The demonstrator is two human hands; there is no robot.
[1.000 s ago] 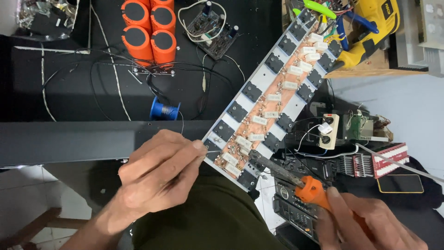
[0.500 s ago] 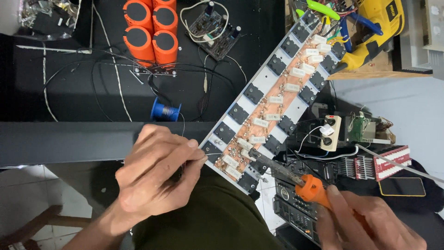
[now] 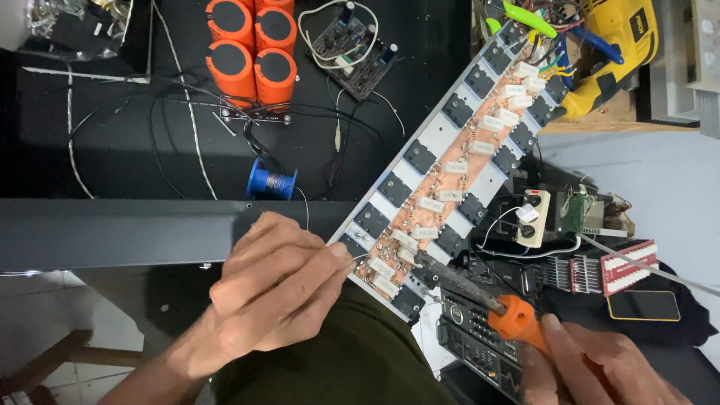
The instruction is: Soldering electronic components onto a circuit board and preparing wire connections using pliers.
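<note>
Left hand (image 3: pixel 274 289): enters from lower left, back of hand facing the camera, fingers curled inward, thumb and forefinger pinched together at the tips, pointing right.
Left forearm: bare, runs diagonally down to the lower left edge.
Right hand (image 3: pixel 592 367): at lower right, partly cut off by the frame edge, fingers closed in a grip, thumb on top.
Spacing: hands well apart.

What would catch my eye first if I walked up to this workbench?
Probably the long copper-coloured circuit board lying diagonally across the middle, with the right hand touching an orange-handled soldering iron to its lower end while the left hand feeds thin wire. Four orange cylindrical capacitors stand top centre.
</note>
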